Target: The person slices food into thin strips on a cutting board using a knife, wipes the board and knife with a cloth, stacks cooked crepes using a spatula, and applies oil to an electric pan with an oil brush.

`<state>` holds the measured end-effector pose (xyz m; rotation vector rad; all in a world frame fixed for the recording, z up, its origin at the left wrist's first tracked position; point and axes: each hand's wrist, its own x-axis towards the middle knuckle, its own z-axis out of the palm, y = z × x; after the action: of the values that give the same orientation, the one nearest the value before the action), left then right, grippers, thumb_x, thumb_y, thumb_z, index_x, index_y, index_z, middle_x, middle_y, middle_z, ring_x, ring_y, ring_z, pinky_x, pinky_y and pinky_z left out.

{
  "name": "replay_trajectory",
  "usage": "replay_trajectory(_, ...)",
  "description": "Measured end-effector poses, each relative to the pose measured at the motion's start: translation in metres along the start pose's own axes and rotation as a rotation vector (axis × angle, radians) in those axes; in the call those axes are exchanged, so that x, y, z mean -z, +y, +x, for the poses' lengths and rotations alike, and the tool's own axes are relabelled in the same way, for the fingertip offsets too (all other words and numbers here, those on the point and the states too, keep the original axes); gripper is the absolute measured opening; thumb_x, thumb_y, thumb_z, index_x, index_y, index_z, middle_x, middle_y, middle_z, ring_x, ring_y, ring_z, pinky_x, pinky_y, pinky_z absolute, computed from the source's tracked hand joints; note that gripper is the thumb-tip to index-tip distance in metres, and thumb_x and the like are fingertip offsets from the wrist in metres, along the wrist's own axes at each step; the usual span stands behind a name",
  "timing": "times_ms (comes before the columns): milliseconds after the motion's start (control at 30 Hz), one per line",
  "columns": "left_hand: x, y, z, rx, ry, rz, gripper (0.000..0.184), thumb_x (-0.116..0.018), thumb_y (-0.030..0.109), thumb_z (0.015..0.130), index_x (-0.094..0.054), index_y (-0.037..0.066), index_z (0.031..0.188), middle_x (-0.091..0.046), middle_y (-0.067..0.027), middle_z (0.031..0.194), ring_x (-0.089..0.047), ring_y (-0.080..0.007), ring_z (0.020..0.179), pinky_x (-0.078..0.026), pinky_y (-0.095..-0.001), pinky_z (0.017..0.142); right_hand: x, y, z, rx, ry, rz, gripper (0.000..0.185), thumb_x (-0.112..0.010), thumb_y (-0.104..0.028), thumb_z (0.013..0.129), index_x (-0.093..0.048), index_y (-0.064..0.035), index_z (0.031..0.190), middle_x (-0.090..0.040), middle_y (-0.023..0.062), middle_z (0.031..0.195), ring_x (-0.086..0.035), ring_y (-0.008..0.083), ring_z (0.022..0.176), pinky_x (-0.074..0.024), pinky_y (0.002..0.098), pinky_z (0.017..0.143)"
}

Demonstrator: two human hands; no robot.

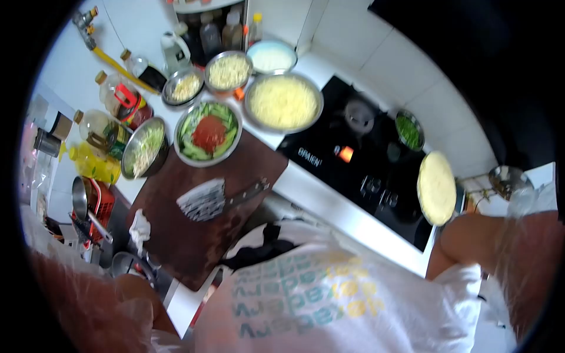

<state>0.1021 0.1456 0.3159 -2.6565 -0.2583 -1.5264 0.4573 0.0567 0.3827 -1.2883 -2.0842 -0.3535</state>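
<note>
Both my arms show at the lower corners, bent at the elbow and running back beside my white printed shirt [306,288]. Neither hand is in view. On the brown cutting board [176,247] in front of me lies a cleaver [203,200], its dark handle pointing to the upper right. A metal bowl of green cut vegetables with red powder heaped on top [209,134] stands at the board's far edge. To its left is a tilted-looking metal bowl of pale green shreds [146,147]. A crumpled white cloth or tissue [139,229] rests on the board's left edge.
Behind stand bowls of yellow shreds [282,101], chopped pale food [229,72] and white contents [271,57]. Bottles [99,165] line the left. A black cooktop [359,165] holds a bowl of chopped greens [409,130]; a pale yellow disc [436,188] is at its right end.
</note>
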Motion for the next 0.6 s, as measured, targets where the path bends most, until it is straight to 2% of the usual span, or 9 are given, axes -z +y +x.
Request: replay_trajectory(600, -0.029, 0.020, 0.048, -0.054, -0.023, 0.075, 0.021, -0.060, 0.004, 0.078, -0.059, -0.005, 0.097, -0.060, -0.0160, 0.099, -0.057, -0.0257, 0.092, -0.043, -0.0358, 0.085, 0.056, 0.020, -0.045, -0.015, 0.159, -0.046, 0.077, -0.067, -0.049, 0.068, -0.043, -0.0033, 0.125, -0.049, 0.0154, 0.120, -0.049, 0.0285, 0.107, -0.0399, 0.0407, 0.086)
